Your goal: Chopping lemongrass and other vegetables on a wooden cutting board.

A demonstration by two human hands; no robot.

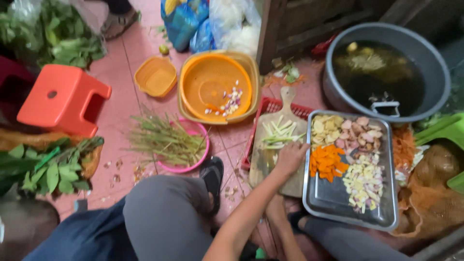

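The pale green cut stalks (279, 133) lie on the wooden cutting board (270, 164), at about eleven o'clock from the one hand (290, 158) in view and just beside it, their long axes running roughly from seven to one o'clock. That hand rests knuckles-up on the board, fingers curled together; whether it pinches anything cannot be told, nor which hand it is, and no other hand shows. At three o'clock, touching the board, a metal tray (333, 200) holds orange slices (326, 163), yellowish slices, pinkish pieces and chopped pale bits. At eleven o'clock an orange colander (212, 82) holds a few scraps; a pink basin (186, 166) at nine o'clock carries long green stems. A grey tub (425, 53) of dark water sits at one o'clock.
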